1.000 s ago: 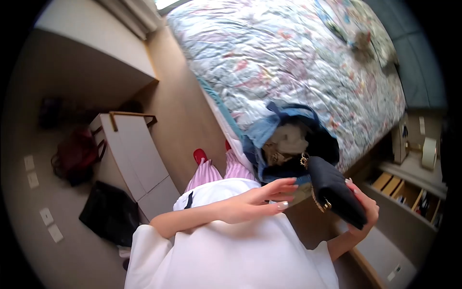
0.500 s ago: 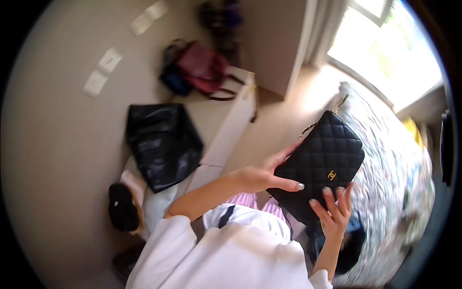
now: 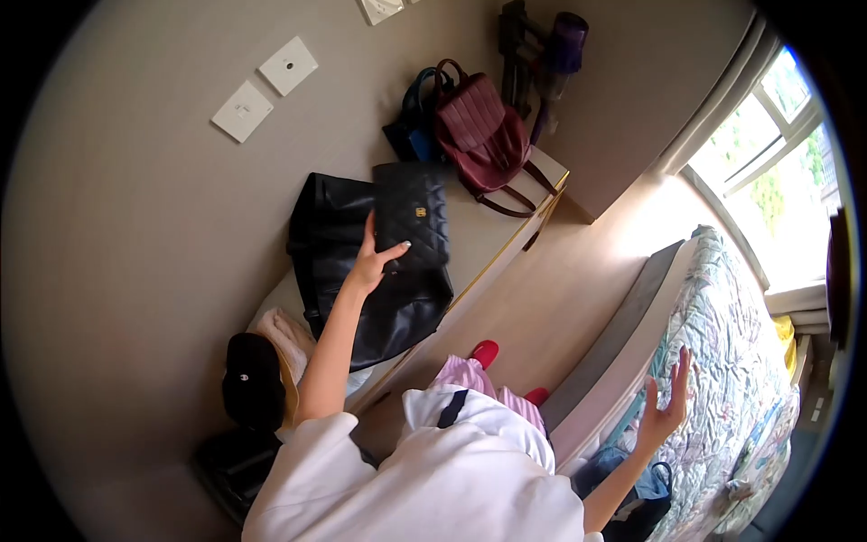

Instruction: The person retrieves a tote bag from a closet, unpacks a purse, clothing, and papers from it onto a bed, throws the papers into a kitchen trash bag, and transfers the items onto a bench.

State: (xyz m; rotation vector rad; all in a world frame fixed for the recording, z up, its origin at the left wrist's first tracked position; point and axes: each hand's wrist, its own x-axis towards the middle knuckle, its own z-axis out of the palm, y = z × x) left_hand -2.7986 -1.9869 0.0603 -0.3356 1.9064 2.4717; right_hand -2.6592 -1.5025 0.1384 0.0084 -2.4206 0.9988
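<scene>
My left hand [image 3: 368, 264] grips the lower left part of a black quilted handbag [image 3: 414, 194] with a small gold emblem on its front. The handbag is held up in front of a large black leather bag [image 3: 341, 303] and hides part of it. That larger bag rests on the white cabinet top [image 3: 470, 257] along the wall. My right hand [image 3: 666, 414] is off to the right with its fingers apart and nothing in it, over the edge of the bed.
Behind stand a burgundy backpack [image 3: 483, 131], a blue bag [image 3: 411, 135] and a purple stick vacuum [image 3: 562, 54]. A black cap [image 3: 253, 379] sits at the left. The bed [image 3: 722, 352] with a floral quilt fills the right side, and a blue and black bundle [image 3: 646, 501] lies low beside my right arm.
The handbag has moved left, from over the bed side to the large black bag. My right hand has let go of it and stays at the right. The view has shifted.
</scene>
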